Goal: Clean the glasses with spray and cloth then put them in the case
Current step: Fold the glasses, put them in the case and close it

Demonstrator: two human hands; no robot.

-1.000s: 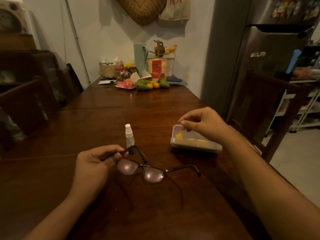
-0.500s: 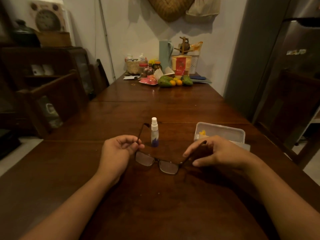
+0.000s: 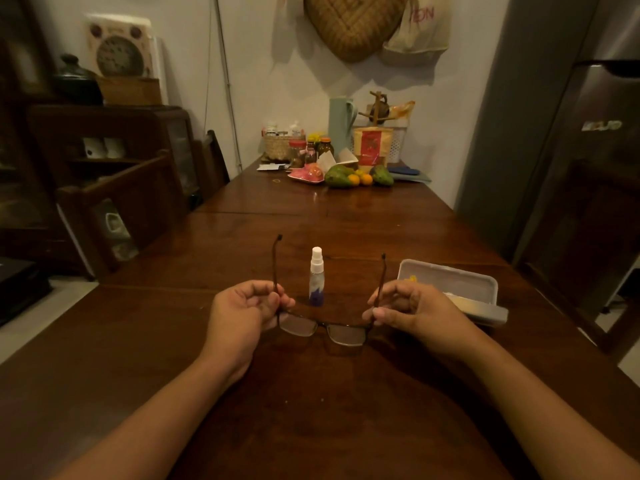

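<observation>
The long dark wooden table (image 3: 346, 393) fills the view, and everything is placed from the small spray bottle (image 3: 316, 278) standing near its middle. Far behind the bottle, at the wall end, sits a cluster of fruit (image 3: 358, 176), jars and a basket. Just right of the bottle lies the pale translucent case (image 3: 485, 311), looking open, with something small and yellow inside; what it is cannot be told.

On to the hands. The left hand (image 3: 242, 313), just left of the bottle and nearer the person, has its fingers curled, pinching one temple arm close to the hinge. The right hand (image 3: 415, 311), between the bottle and the case, mirrors it, fingers curled and pinching the other temple arm.

Between them are the glasses (image 3: 298, 325), on the person's side of the bottle. The lenses are nearest the person and both temple arms are spread, pointing away to either side of the bottle. Whether the lenses touch the wood cannot be told.

The bottle itself stands upright and untouched, with a white cap and a blue base.
</observation>
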